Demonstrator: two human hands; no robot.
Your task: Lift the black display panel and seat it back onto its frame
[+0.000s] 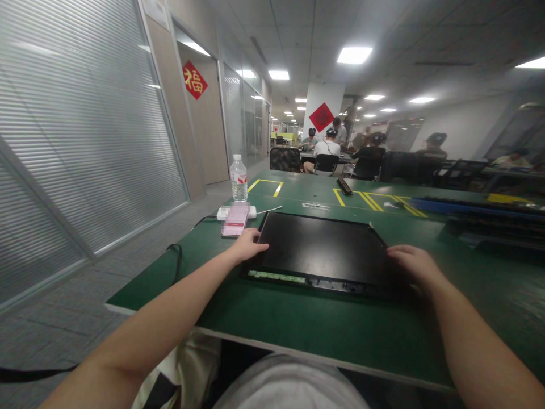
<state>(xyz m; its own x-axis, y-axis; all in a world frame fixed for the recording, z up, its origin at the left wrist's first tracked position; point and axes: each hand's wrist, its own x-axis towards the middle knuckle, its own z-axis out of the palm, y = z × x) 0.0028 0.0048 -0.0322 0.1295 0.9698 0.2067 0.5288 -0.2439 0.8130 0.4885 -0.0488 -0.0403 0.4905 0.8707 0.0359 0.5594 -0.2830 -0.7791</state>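
An office used as a workshop: slatted blinds (85, 113) fill the upper left, light panels (355, 55) dot the ceiling (383, 25) across the top, people (327, 146) sit on chairs (327, 163) right of upper centre, and yellow tape (339, 197) marks the green worktable (332, 321) lower down

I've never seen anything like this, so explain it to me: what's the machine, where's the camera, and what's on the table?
There's no machine: these are a person's bare hands, filmed from a camera worn on their head, looking forward and down. The left hand and right hand hold a flat black panel at its opposite side edges. A green strip runs along part of its near edge. The panel seems to rest on the green table. Beyond the left hand are a phone and a water bottle. Other people sit in the background.
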